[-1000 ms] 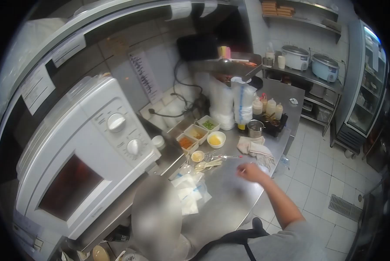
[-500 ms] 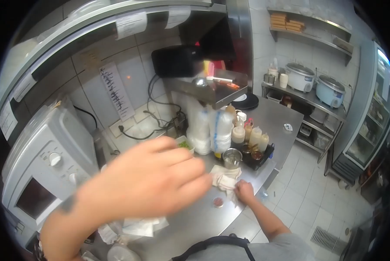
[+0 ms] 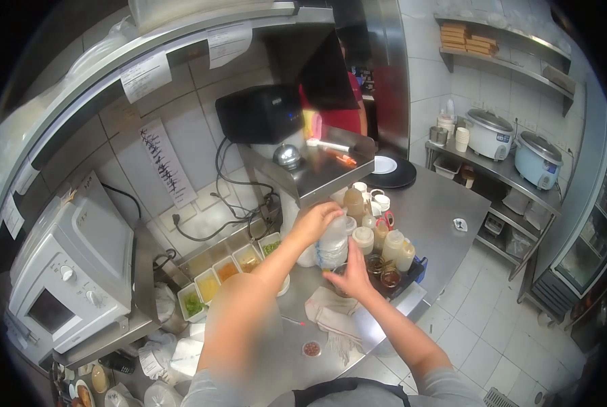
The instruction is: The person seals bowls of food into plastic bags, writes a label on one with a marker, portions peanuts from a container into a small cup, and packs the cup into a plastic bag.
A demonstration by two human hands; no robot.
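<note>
A clear plastic sleeve with what look like stacked cups or lids inside stands under the steel shelf. My left hand is closed round its top. Low on its right side is my right hand, thumb and fingers apart, partly covering a metal container below. Toward me lies a crumpled white cloth. A small round dish of reddish bits sits on the steel counter near the front edge.
Squeeze bottles and sauce jars crowd the right side. Containers of chopped ingredients line the left, beside a microwave. The steel shelf overhangs the hands. A person in red stands behind.
My left hand has gone from close before the camera to the top of the plastic sleeve. My right hand has left the cloth and moved up to the sleeve's side.
</note>
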